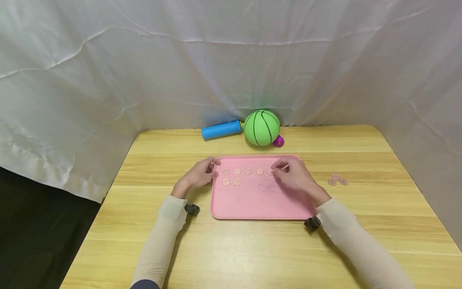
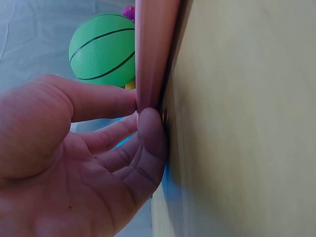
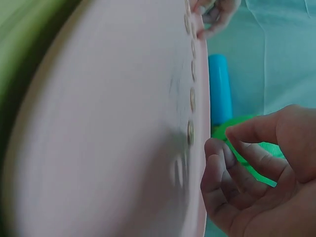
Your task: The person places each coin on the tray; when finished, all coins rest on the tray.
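A pink tray [image 1: 252, 206] lies on the table. My left hand [image 1: 197, 174] grips its left rim near the far corner; in the left wrist view the thumb is on one side of the rim [image 2: 154, 54] and a finger curls round the other. Several round coins sit on the tray: a far row, plus a nearer pair, one of them this coin [image 1: 237, 182]. Over the tray's far right part, my right hand [image 1: 294, 174] has its fingertips beside the row's last coin [image 1: 270, 172]. The right wrist view shows its fingers loosely bent, with nothing between thumb and fingertips.
Three more coins [image 1: 335, 177] lie on the table right of the tray. Behind the tray are a green ball [image 1: 262, 127] with black lines, a blue cylinder [image 1: 221, 130] and a small purple object [image 1: 279, 141]. A pale curtain [image 1: 231, 72] hangs along the table's back.
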